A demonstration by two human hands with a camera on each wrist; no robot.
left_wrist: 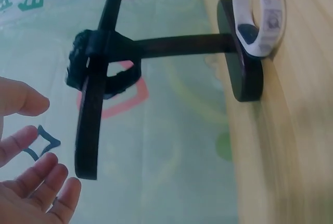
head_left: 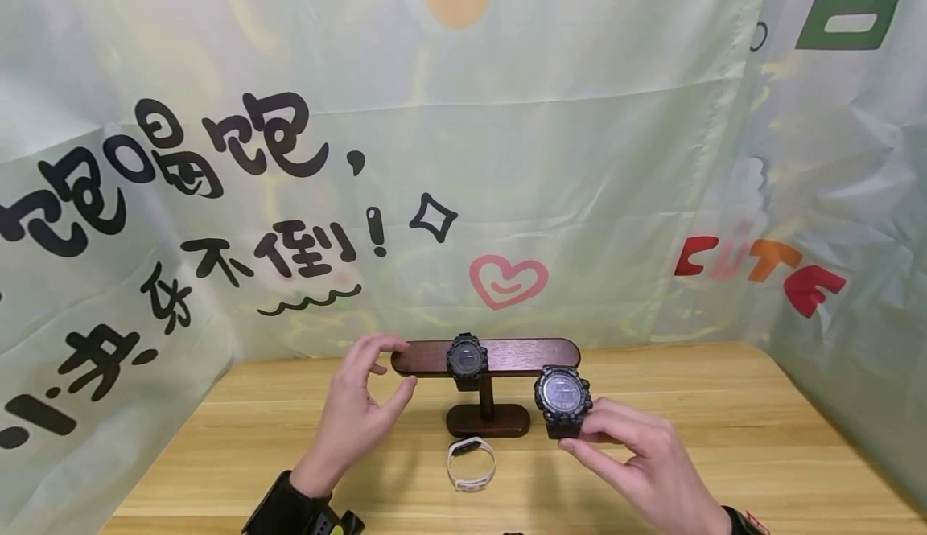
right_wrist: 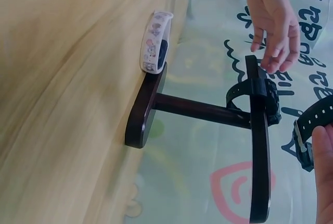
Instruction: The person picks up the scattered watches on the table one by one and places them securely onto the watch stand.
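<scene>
Right hand [head_left: 640, 453] pinches black watch [head_left: 562, 394] near right end of crossbar [head_left: 525, 354]; crossbar runs left to right; left hand [head_left: 356, 416], loosely spread, empty, beside left end.

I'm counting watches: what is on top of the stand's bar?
One black watch loops around the bar, slightly left of its middle in the head view. The bar's surface under the watch is covered and cannot be seen.

Soft, even light; dimmer, hazier wrist views.
</scene>
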